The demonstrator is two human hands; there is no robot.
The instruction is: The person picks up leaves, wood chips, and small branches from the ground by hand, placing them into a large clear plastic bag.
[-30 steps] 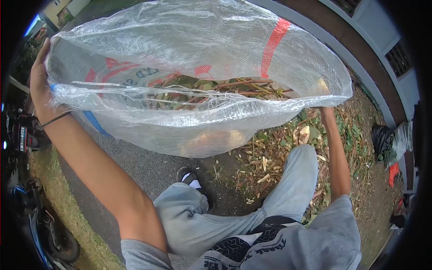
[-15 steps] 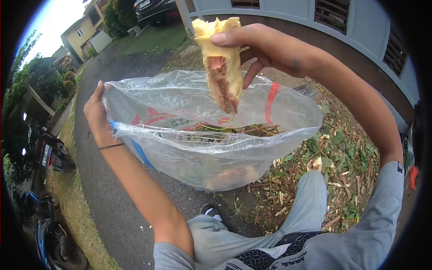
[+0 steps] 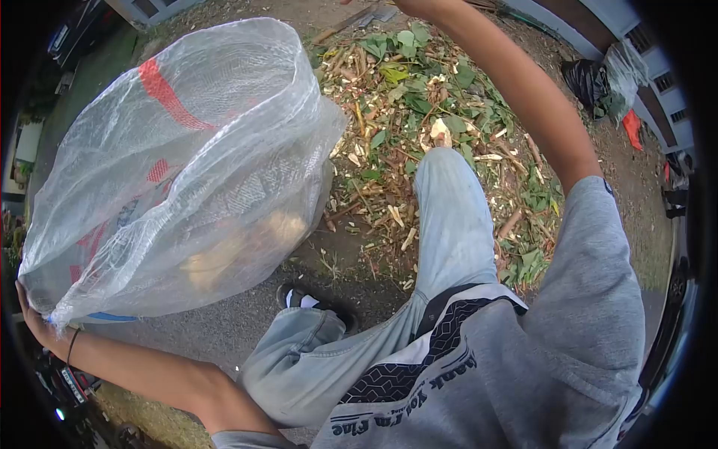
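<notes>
A large translucent woven plastic sack [image 3: 247,172] with red stripes gapes at the left. My left hand [image 3: 34,318] is closed on its rim at the lower left corner. Pale, yellowish chunks [image 3: 247,251] show blurrily through the sack's wall near its bottom. At the top edge of the view my right hand [image 3: 422,6] is mostly cut off, beyond the heap of wood chips and leaves [image 3: 419,97]. Its fingers are largely out of frame, so whether it holds anything is hidden.
My bent knee [image 3: 449,179] stands beside the chip heap, with a pale wood chunk [image 3: 440,132] just past it. A black plastic bag [image 3: 585,84] lies by the wall at upper right. Grey asphalt [image 3: 187,337] runs under the sack.
The view has swung right and down. My right hand has moved away from above the sack to the top edge, and the pale wood chunk it held no longer shows there. My left hand keeps the rim.
</notes>
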